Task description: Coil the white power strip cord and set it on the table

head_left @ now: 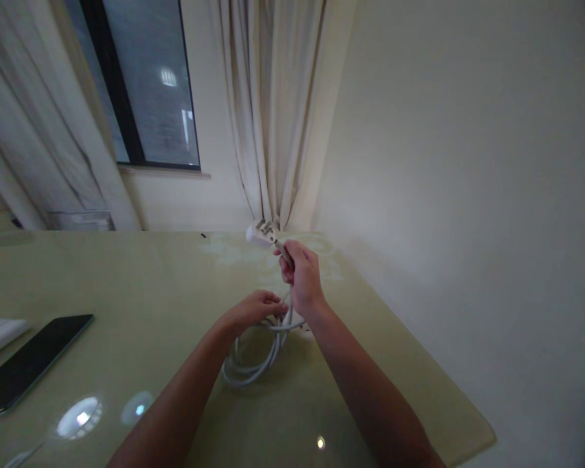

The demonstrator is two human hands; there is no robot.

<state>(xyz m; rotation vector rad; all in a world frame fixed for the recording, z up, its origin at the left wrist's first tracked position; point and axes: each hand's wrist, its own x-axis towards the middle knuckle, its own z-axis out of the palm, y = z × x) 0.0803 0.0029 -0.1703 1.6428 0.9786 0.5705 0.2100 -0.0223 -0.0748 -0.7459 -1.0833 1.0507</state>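
Observation:
My right hand [302,273] is closed around the end of a white cable, just below a white plug [259,234]. Metal-looking prongs show on the plug's upper side, near the table's back edge. Lower down, my left hand [258,311] pinches the loops of the coiled white cable [247,376] with thumb and fingers. The coil hangs in several loops under both hands, close above or on the table; which of these I cannot tell. Part of the cable is hidden behind my right wrist.
The glossy greenish table [151,279] reflects ceiling lights. At left lie a dark phone or tablet [32,361] and a white object [0,335]. A small black piece [203,235] sits by the back edge. Curtains [273,117], a window [151,78] and a wall [458,195] bound the table.

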